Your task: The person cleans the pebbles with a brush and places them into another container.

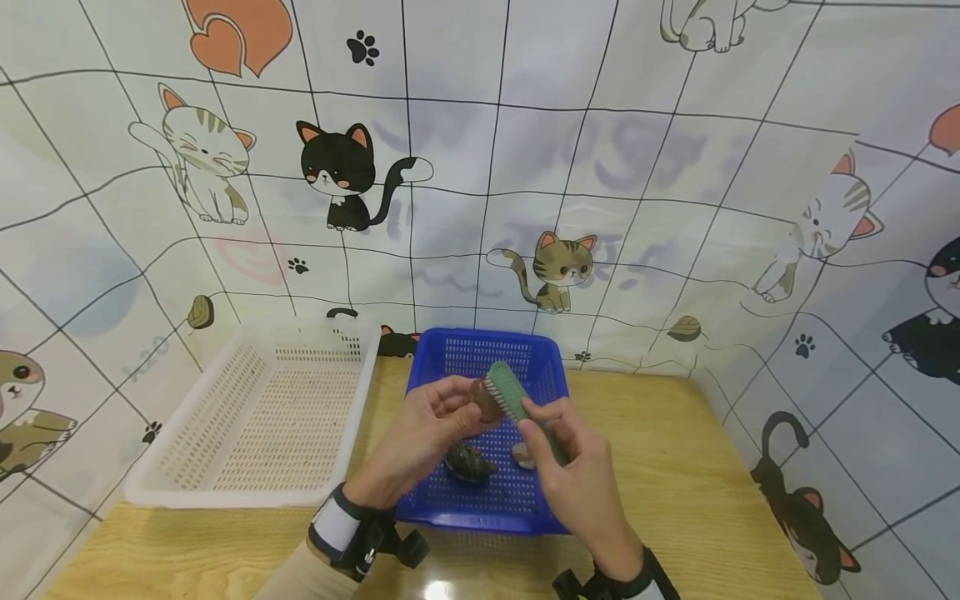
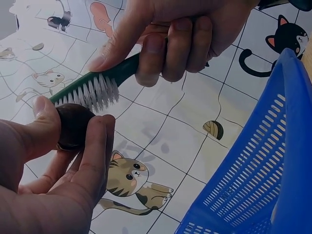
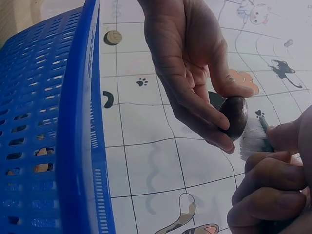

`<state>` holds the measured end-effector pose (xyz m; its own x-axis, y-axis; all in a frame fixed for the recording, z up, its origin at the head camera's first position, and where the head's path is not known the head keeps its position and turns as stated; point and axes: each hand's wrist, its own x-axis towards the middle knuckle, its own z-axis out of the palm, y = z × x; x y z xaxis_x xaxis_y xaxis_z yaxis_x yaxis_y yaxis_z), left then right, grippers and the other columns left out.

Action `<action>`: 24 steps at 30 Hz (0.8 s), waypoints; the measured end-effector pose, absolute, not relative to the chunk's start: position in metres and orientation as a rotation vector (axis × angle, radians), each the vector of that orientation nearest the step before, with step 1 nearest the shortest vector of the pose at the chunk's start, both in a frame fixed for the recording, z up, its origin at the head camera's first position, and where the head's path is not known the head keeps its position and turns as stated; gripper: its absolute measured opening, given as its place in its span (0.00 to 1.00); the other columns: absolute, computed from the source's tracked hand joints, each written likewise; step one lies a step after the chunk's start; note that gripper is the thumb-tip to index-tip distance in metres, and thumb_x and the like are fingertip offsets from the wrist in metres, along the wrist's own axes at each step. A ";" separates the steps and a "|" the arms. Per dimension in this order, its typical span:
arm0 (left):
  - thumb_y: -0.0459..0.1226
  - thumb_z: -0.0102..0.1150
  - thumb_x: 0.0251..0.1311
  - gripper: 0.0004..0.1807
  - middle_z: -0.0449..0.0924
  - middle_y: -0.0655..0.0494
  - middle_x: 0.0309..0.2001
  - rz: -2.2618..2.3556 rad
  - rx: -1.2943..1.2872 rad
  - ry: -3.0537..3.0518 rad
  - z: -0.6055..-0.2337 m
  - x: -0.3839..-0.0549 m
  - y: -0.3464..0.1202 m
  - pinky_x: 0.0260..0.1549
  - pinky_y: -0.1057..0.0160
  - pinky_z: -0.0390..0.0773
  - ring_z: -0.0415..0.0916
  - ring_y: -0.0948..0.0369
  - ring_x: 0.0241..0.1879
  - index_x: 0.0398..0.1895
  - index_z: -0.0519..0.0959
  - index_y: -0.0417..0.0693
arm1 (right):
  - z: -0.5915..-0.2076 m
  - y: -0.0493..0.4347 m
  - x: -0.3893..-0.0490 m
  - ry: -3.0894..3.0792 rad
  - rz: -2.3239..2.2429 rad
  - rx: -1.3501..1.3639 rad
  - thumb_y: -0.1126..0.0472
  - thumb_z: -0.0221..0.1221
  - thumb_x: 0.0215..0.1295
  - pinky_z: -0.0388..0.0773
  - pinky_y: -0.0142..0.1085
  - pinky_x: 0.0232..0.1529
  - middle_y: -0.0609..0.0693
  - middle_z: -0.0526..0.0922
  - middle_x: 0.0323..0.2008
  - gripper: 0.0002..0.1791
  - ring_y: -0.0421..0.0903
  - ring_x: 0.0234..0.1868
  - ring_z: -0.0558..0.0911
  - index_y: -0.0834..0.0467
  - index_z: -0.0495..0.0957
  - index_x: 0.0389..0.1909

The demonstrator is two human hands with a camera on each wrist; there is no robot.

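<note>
My left hand (image 1: 431, 429) holds a smooth, glossy brown oval shell (image 2: 73, 126) between thumb and fingertips, above the blue basket (image 1: 487, 527). In my right hand (image 1: 577, 475) is a green scrub brush (image 1: 510, 390) with white bristles, gripped by its handle with the thumb along its back. The bristles (image 2: 100, 95) lie right against the shell's edge in the left wrist view. Below the hands, a dark greenish shell-like piece (image 1: 468, 464) and a smaller pale one (image 1: 522, 455) lie in the basket. The right hand partly covers the basket's right side.
A white perforated basket (image 1: 277, 417) stands to the left of the blue one on the wooden table (image 1: 660, 475). Behind and at both sides rises a cat-printed sheet (image 1: 465, 167). Both wrists wear straps with small cameras.
</note>
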<state>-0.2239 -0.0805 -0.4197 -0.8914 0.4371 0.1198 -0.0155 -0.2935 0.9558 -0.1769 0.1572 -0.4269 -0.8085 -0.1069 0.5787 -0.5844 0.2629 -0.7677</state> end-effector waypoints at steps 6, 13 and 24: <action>0.38 0.72 0.81 0.21 0.95 0.53 0.60 2.288 0.496 1.659 -0.419 -0.226 -0.082 0.68 0.57 0.93 0.95 0.60 0.58 0.69 0.82 0.38 | -0.426 0.155 -0.174 -2.126 1.575 0.631 0.72 0.65 0.84 0.85 0.31 0.24 0.56 0.94 0.33 0.04 0.36 0.29 0.88 0.60 0.84 0.50; 0.37 0.71 0.82 0.19 0.96 0.56 0.59 2.285 0.452 1.685 -0.419 -0.226 -0.083 0.58 0.63 0.94 0.95 0.61 0.54 0.69 0.82 0.39 | -0.422 0.148 -0.169 -2.073 1.494 0.714 0.74 0.67 0.81 0.82 0.27 0.21 0.51 0.91 0.30 0.10 0.32 0.27 0.83 0.59 0.87 0.54; 0.43 0.74 0.79 0.27 0.94 0.49 0.65 2.284 0.528 1.601 -0.419 -0.223 -0.081 0.73 0.58 0.90 0.95 0.61 0.60 0.71 0.82 0.37 | -0.413 0.145 -0.175 -2.052 1.406 0.774 0.75 0.68 0.81 0.86 0.26 0.24 0.53 0.96 0.37 0.21 0.32 0.27 0.87 0.56 0.90 0.68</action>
<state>-0.2228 -0.0807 -0.4187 -0.8871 0.4445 0.1244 -0.0346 -0.3327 0.9424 -0.1753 0.1451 -0.4131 -0.6956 -0.1595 0.7005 -0.7108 0.2940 -0.6390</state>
